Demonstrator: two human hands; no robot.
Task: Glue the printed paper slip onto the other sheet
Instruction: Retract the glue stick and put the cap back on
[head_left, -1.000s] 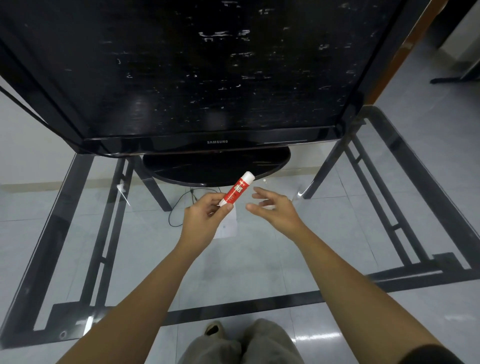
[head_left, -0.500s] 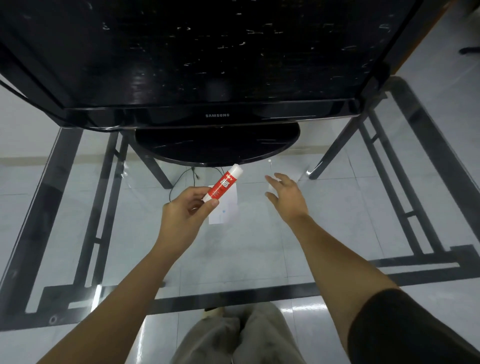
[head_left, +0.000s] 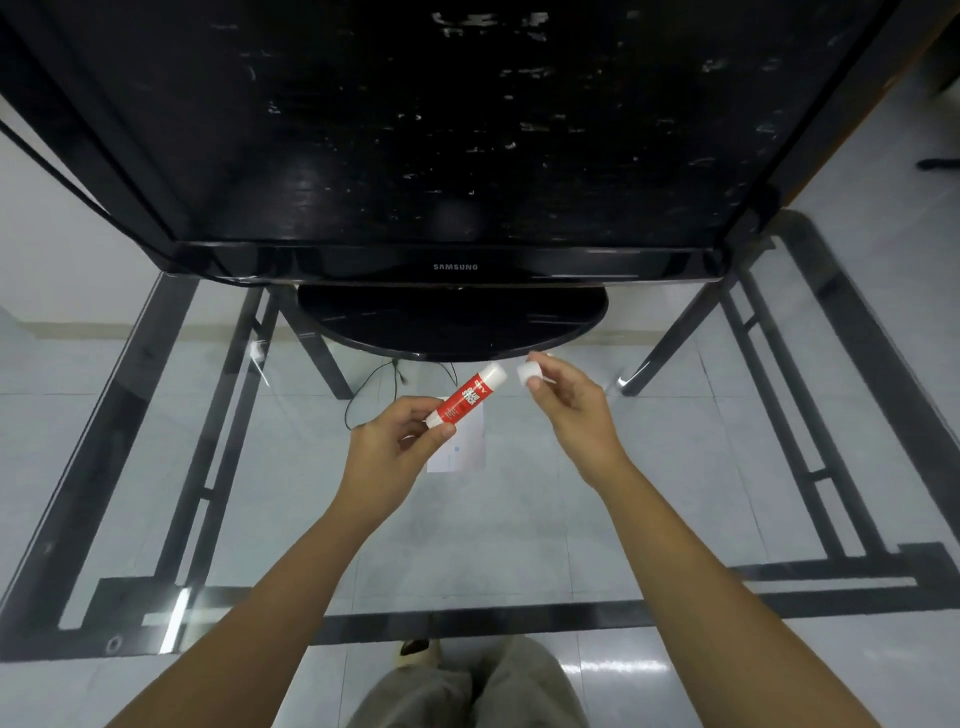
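Above the glass table (head_left: 519, 519), both your hands are raised in front of the television's stand (head_left: 452, 322). Television (head_left: 457, 130) fills the far half of the view, dark screen, brand name on the lower bezel. Its oval stand sits on the glass just beyond your fingers. A dark cable (head_left: 374, 384) shows through the glass, behind the left hand. Black table frame (head_left: 852, 395) runs along both sides and the near edge.

Left hand (head_left: 389, 457): closed round the lower end of the red glue stick (head_left: 467, 397), which tilts up and to the right, white end uppermost. Right hand (head_left: 571, 410): thumb and fingers pinched on a small white cap (head_left: 527, 373), held just beside the stick's white end, a narrow gap between them.

Printed slip (head_left: 462, 447): pale sheet flat on the glass, partly covered by your left hand and the stick. You cannot tell from here whether a second sheet lies under it.

Half a second ago your right hand was open and empty, reaching over the glass; now it holds the cap. The left hand keeps the same grip on the stick.

Trouser legs (head_left: 467, 691) and one shoe (head_left: 415, 649) show below the near edge.
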